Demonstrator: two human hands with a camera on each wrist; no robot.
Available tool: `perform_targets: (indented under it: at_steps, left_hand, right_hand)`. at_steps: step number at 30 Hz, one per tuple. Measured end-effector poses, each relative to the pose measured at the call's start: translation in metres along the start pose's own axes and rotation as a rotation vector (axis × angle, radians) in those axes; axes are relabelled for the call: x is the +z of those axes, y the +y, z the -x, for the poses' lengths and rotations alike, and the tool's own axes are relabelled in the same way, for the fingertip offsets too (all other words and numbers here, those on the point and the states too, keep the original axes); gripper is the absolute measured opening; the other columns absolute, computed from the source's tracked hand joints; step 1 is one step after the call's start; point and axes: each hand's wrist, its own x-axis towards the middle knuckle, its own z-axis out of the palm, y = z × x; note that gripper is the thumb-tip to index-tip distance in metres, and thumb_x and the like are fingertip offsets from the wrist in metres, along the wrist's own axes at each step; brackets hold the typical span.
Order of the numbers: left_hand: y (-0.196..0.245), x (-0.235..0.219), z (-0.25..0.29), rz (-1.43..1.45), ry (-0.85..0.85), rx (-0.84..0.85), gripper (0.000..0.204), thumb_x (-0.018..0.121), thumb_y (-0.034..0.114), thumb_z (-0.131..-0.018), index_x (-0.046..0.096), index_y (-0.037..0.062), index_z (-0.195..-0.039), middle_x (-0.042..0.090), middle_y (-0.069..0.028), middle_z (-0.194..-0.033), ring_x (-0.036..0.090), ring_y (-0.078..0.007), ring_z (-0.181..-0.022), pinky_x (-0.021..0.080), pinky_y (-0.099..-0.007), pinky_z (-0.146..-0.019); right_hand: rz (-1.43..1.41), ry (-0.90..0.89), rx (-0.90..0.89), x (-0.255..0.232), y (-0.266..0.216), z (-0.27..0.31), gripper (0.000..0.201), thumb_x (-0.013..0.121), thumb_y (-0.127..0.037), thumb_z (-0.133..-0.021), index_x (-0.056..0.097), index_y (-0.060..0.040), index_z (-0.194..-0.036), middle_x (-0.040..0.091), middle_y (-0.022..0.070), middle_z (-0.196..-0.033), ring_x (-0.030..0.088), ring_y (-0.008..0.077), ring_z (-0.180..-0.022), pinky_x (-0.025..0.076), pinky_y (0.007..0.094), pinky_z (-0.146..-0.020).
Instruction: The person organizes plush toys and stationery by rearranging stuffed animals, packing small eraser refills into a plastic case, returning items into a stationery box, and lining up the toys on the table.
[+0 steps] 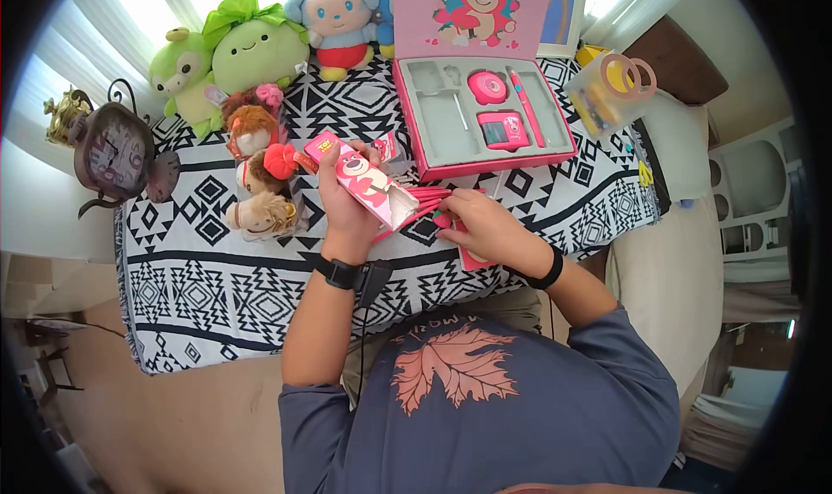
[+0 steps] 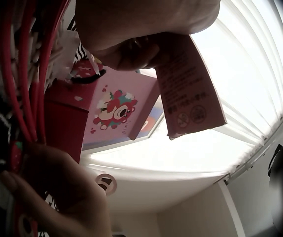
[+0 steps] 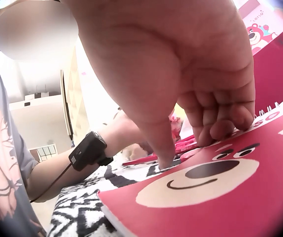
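Observation:
My left hand [image 1: 347, 204] grips a pink bear-printed box [image 1: 368, 182], its open end tilted down toward the right. In the left wrist view that hand [image 2: 146, 24] holds the box [image 2: 191, 94] at the top. Several long pink pencils [image 1: 429, 201] lie beyond the open end. My right hand [image 1: 485, 225] has its thumb and curled fingers around their far ends; the same hand [image 2: 65, 192] shows at lower left in the left wrist view. A red bear-faced notebook [image 3: 205, 192] lies under my right hand [image 3: 181, 74] in the right wrist view.
A pink gift box [image 1: 485, 165] stands open behind, with a pink round item, a pen and a small case in its tray. Plush toys [image 1: 260, 56] sit at the back left, small dolls [image 1: 260, 217] nearer. A clock [image 1: 117, 152] is far left, a clear bag [image 1: 607, 100] right.

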Motion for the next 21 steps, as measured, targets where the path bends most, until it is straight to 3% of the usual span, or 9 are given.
perform_targets:
  at_steps: [3, 6, 9, 11, 12, 14, 16, 19, 21]
  left_hand:
    - [0.001, 0.001, 0.001, 0.015, -0.013, -0.006, 0.042, 0.055, 0.047, -0.108, 0.063, 0.0058, -0.105, 0.062, -0.0096, -0.087, 0.059, -0.0187, -0.077, 0.050, -0.0284, -0.069]
    - [0.001, -0.002, 0.000, 0.014, -0.031, -0.010, 0.042, 0.056, 0.047, -0.107, 0.063, 0.0059, -0.105, 0.062, -0.0093, -0.087, 0.059, -0.0184, -0.076, 0.050, -0.0282, -0.068]
    - [0.002, -0.001, -0.001, 0.013, -0.030, -0.006, 0.042, 0.057, 0.047, -0.106, 0.063, 0.0060, -0.105, 0.062, -0.0093, -0.087, 0.059, -0.0185, -0.075, 0.049, -0.0290, -0.067]
    - [0.002, 0.000, -0.001, 0.032, -0.017, -0.009, 0.041, 0.057, 0.047, -0.106, 0.063, 0.0061, -0.105, 0.062, -0.0092, -0.086, 0.059, -0.0185, -0.074, 0.049, -0.0291, -0.067]
    - [0.003, 0.000, -0.001, 0.049, -0.004, -0.019, 0.041, 0.057, 0.047, -0.106, 0.063, 0.0063, -0.105, 0.063, -0.0091, -0.086, 0.059, -0.0185, -0.073, 0.049, -0.0292, -0.066]
    - [0.002, -0.001, -0.001, 0.037, -0.003, -0.009, 0.041, 0.058, 0.047, -0.106, 0.063, 0.0062, -0.105, 0.063, -0.0089, -0.086, 0.059, -0.0184, -0.073, 0.049, -0.0291, -0.065]
    - [0.001, 0.001, -0.001, 0.016, 0.004, 0.005, 0.041, 0.058, 0.047, -0.106, 0.063, 0.0062, -0.105, 0.063, -0.0089, -0.085, 0.059, -0.0184, -0.072, 0.049, -0.0288, -0.064]
    - [-0.003, -0.009, -0.007, 0.057, -0.022, -0.005, 0.040, 0.058, 0.046, -0.106, 0.063, 0.0065, -0.103, 0.063, -0.0094, -0.084, 0.060, -0.0192, -0.068, 0.050, -0.0300, -0.061]
    - [-0.003, -0.004, -0.004, 0.047, -0.009, -0.015, 0.040, 0.058, 0.047, -0.105, 0.063, 0.0073, -0.102, 0.063, -0.0087, -0.083, 0.060, -0.0189, -0.067, 0.051, -0.0301, -0.059]
  right_hand:
    - [0.033, -0.011, -0.041, 0.000, 0.006, -0.003, 0.034, 0.084, -0.016, -0.085, 0.064, -0.0011, -0.108, 0.063, 0.0156, -0.101, 0.065, 0.0353, -0.095, 0.054, 0.0453, -0.084]
    - [-0.091, -0.077, 0.042, -0.005, 0.002, -0.006, 0.033, 0.084, -0.011, -0.083, 0.064, -0.0017, -0.107, 0.063, 0.0148, -0.099, 0.064, 0.0356, -0.093, 0.054, 0.0444, -0.083]
    - [-0.085, -0.072, -0.062, -0.014, -0.001, -0.009, 0.030, 0.085, -0.008, -0.083, 0.063, -0.0012, -0.103, 0.064, 0.0115, -0.090, 0.067, 0.0287, -0.083, 0.054, 0.0387, -0.075]
    - [-0.360, -0.203, 0.088, -0.029, -0.007, -0.015, 0.024, 0.084, -0.006, -0.085, 0.065, -0.0016, -0.100, 0.066, 0.0095, -0.079, 0.068, 0.0211, -0.072, 0.053, 0.0335, -0.065]
    - [-0.481, -0.096, 0.073, -0.035, -0.003, -0.022, 0.022, 0.084, -0.007, -0.088, 0.065, -0.0012, -0.099, 0.069, 0.0057, -0.076, 0.064, 0.0109, -0.066, 0.051, 0.0282, -0.061]
    - [-0.514, 0.042, 0.112, -0.058, 0.020, -0.040, 0.014, 0.076, -0.005, -0.096, 0.068, -0.0015, -0.107, 0.073, 0.0015, -0.088, 0.066, 0.0069, -0.073, 0.052, 0.0263, -0.064]
    - [-0.655, 0.111, 0.185, -0.100, 0.035, -0.072, 0.014, 0.071, 0.000, -0.099, 0.068, -0.0013, -0.113, 0.076, 0.0028, -0.094, 0.071, 0.0085, -0.087, 0.056, 0.0252, -0.075]
    - [-0.540, 0.285, 0.053, -0.131, 0.099, -0.126, 0.018, 0.071, 0.001, -0.099, 0.069, -0.0014, -0.117, 0.075, 0.0028, -0.094, 0.070, 0.0089, -0.091, 0.056, 0.0252, -0.078]
    - [-0.540, 0.313, 0.060, -0.138, 0.120, -0.155, 0.017, 0.072, -0.001, -0.098, 0.069, -0.0001, -0.115, 0.075, 0.0041, -0.094, 0.069, 0.0093, -0.089, 0.055, 0.0258, -0.078]
